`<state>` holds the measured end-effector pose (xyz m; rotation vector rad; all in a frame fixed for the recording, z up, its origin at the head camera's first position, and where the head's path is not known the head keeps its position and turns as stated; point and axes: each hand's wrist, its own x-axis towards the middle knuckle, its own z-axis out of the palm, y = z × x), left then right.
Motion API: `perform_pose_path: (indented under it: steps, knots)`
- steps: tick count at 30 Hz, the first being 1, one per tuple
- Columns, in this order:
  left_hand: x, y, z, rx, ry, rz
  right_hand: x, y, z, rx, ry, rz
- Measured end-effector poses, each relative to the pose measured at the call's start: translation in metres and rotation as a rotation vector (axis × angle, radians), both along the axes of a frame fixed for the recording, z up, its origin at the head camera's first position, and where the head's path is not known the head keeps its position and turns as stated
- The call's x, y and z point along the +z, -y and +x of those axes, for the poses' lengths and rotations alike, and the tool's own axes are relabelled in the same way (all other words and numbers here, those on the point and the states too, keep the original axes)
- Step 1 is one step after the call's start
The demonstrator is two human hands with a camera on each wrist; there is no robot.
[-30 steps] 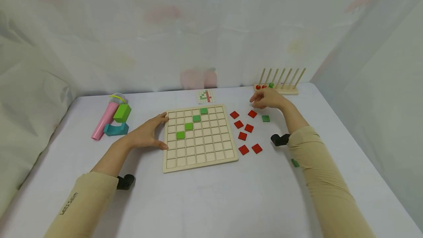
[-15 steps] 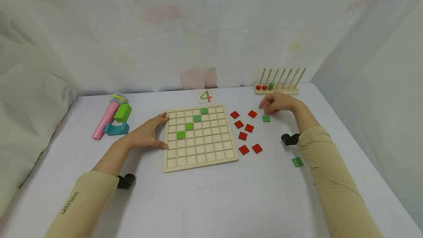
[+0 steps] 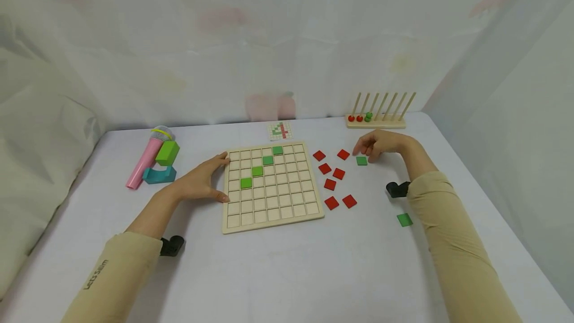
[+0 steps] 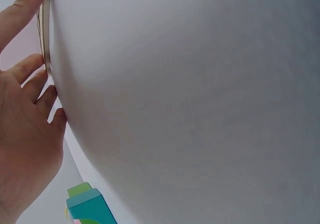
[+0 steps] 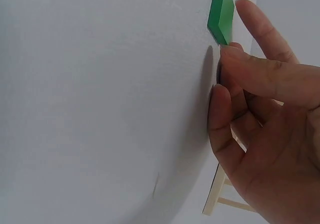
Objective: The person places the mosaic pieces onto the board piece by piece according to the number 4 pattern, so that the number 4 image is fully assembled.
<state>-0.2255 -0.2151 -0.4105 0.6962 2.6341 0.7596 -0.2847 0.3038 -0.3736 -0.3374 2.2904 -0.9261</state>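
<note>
The wooden grid board (image 3: 273,223) lies mid-table, with several green tiles (image 3: 257,171) in a diagonal line of its squares. My left hand (image 3: 199,181) rests at the board's left edge, thumb and fingers spread and touching the rim. At right, my right hand (image 3: 381,144) is lowered to the table beside a loose green tile (image 3: 361,161). In the right wrist view the thumb tip is at the near corner of that green tile (image 5: 221,14), and the index finger reaches past its far side. Other fingers are bent and hold nothing visible.
Several red tiles (image 3: 339,174) lie right of the board, and another green tile (image 3: 404,220) near the right sleeve. A pegged bead rack (image 3: 375,124) and a pattern card (image 3: 280,130) stand or lie behind. A pink toy microphone (image 3: 144,163) and blocks (image 3: 160,175) are left.
My right hand has moved right and slightly down, away from the bead rack to the loose green tile. The green tile near the right sleeve is now fully uncovered. The left hand stays put.
</note>
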Motion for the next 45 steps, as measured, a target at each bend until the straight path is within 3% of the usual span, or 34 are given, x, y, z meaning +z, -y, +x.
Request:
perform_pose_path:
  steps: [12, 25, 45]
  knots:
    - [-0.0012, -0.0010, -0.0002, 0.007, -0.005, -0.017, -0.0039, -0.0012, 0.0014, 0.070, -0.024, -0.020]
    - [-0.0002, -0.0001, -0.0002, 0.007, 0.001, -0.011, -0.0065, -0.0020, 0.0003, 0.077, -0.040, -0.008]
    - [0.0003, -0.0012, 0.0009, 0.012, 0.002, -0.010, -0.0025, -0.0011, 0.0027, 0.022, -0.109, 0.072]
